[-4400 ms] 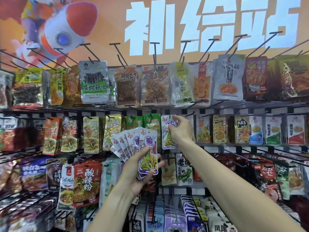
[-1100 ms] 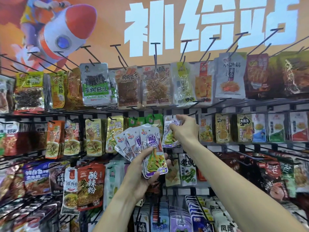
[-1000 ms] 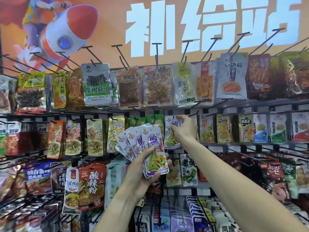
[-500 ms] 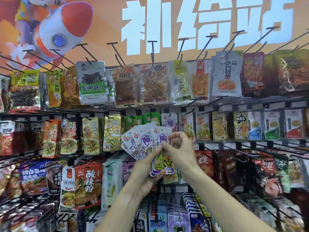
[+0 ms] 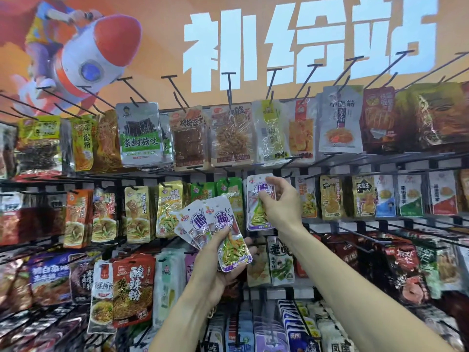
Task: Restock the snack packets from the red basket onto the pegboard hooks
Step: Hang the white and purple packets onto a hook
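The step in hand is judged to be the hanging of one packet on a middle-row hook of the pegboard display. The right hand [image 5: 278, 204] is raised to that row and pinches a white and purple snack packet [image 5: 258, 199] between thumb and fingers near its upper half; the packet stands upright, long axis vertical, printed face toward the camera, hang-hole end uppermost and green food picture at the bottom. Taking the green packets [image 5: 228, 191] of the middle row as the landmark, the pinched packet sits immediately to their right and level with them. Whether its hole is already on the hook cannot be told, since the hook is hidden behind packet and fingers. The left hand [image 5: 218, 265], below the green packets and slightly left of the pinched one, is clamped on a fan of matching packets [image 5: 215, 224]; these tilt, tops leaning up and to the left, lower ends gathered in the palm under the thumb. The red basket is not in view. The next move, as judged, calls for confirming the hole is seated and sliding the packet back along the hook, then releasing and drawing the front packet off the fan. The top row of larger packets [image 5: 139, 135] hangs above the landmark, apart from both hands.
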{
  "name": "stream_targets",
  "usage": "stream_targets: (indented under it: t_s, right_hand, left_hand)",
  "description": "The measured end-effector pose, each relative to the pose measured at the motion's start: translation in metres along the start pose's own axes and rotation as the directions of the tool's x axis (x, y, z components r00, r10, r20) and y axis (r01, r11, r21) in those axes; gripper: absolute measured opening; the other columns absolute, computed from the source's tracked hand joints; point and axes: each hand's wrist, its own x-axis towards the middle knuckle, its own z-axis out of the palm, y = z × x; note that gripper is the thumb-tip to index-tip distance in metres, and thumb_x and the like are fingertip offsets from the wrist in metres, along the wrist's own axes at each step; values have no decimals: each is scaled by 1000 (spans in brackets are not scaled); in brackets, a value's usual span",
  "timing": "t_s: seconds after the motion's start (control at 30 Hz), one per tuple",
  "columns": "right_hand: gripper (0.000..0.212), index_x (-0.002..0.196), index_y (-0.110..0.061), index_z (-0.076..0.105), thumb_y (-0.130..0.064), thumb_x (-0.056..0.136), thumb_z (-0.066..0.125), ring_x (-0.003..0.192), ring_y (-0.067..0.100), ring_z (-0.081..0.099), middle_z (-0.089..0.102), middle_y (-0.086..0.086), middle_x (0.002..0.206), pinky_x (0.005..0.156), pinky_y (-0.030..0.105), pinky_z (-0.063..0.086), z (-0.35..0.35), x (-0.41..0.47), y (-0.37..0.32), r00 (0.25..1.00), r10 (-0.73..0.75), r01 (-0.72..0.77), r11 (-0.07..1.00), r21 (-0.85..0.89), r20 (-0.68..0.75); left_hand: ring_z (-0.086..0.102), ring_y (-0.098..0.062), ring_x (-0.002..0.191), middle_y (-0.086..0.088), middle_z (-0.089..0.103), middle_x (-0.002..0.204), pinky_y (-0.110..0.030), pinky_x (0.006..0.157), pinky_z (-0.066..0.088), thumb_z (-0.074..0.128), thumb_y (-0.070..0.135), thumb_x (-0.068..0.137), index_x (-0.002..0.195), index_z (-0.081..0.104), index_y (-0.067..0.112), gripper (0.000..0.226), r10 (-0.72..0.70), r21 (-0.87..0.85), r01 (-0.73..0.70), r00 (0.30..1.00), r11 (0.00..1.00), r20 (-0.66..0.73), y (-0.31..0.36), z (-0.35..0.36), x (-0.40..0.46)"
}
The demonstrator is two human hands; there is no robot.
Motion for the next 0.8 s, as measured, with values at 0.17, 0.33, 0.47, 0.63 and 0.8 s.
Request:
stream_targets:
  t_s: [0.17, 0.33, 0.47, 0.63, 0.8]
  right_hand:
    - [45, 139, -19, 61, -18, 95, 74, 127, 16, 56, 64, -3, 135, 111, 38, 46, 7, 9, -1, 1000, 28, -27, 996, -80, 13]
    - [46, 141, -16, 61, -17, 96, 72, 133, 23, 54, 63, 2, 140, 116, 45, 42, 15, 15, 1, 999, 44, -45, 987, -157, -10]
    - [48, 140, -17, 60, -12, 94, 73, 131, 28, 56, 62, 2, 142, 112, 48, 45, 30, 31, 12, 993, 114, -115, 967, -227, -16]
    - [51, 141, -22, 57, -18, 94, 76, 133, 29, 54, 61, 2, 142, 109, 45, 43, 36, 35, 23, 993, 120, -104, 925, -366, 21]
    - [27, 118, -25, 63, -38, 95, 72, 106, 11, 64, 66, -6, 115, 97, 40, 55, 12, -31, 16, 997, 74, -72, 996, -49, 22]
  left_hand:
    - [78, -35, 102, -16, 79, 114, -25, 45, 58, 66, 37, 99, 130, 68, 8, 43, 5, -22, -5, 1000, 1000, -8, 2, -4, 0]
    - [78, -35, 102, -16, 79, 114, -25, 44, 58, 69, 39, 96, 130, 69, 8, 46, 14, -13, -14, 1000, 1000, -14, 4, -6, -1]
    - [78, -35, 102, -15, 79, 113, -23, 41, 57, 69, 37, 97, 123, 72, 9, 38, 14, 5, -14, 1000, 1000, -14, 7, -4, -5]
    - [78, -34, 102, -14, 80, 111, -22, 40, 54, 74, 37, 93, 117, 75, 6, 40, -7, 30, 7, 1000, 1000, -16, 8, -4, -5]
    - [78, -35, 102, -14, 80, 110, -20, 35, 51, 82, 36, 86, 116, 77, 10, 40, -2, 31, 4, 998, 1000, -63, 4, -11, -4]
